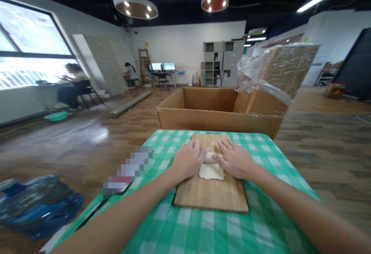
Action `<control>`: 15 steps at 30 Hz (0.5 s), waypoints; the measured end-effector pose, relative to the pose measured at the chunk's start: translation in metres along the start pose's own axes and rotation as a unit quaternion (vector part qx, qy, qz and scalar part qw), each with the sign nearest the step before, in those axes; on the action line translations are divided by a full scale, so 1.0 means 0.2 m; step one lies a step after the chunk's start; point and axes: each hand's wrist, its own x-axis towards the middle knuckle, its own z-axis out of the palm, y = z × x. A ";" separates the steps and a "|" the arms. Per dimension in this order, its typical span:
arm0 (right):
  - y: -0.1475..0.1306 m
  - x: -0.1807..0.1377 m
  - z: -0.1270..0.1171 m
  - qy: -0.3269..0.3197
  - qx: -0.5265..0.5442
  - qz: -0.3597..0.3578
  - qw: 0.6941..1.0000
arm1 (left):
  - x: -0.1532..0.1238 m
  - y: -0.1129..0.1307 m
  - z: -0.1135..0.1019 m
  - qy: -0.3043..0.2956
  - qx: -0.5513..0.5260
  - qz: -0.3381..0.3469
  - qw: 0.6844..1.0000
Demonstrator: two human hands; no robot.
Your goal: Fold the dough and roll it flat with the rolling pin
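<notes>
A flat sheet of pale dough lies on a wooden board. Across its far end runs a whitish, floury roll; I cannot tell whether it is a rolling pin or rolled-up dough. My left hand is over the roll's left end, fingers stretched forward and thumb pointing inward. At the other end, my right hand rests palm down with its fingers extended and spread, thumb on the roll. Both palms hide the ends of the roll.
A green-and-white checked cloth covers the table. At its left edge lies a blurred-out phone-like device. A large open cardboard box stands beyond. On the floor at left is a water bottle. Two people sit farther back.
</notes>
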 end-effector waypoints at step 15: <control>-0.13 -0.29 -0.04 0.042 0.042 -0.052 0.997 | -0.29 0.09 -0.10 -0.033 -0.031 -0.016 0.999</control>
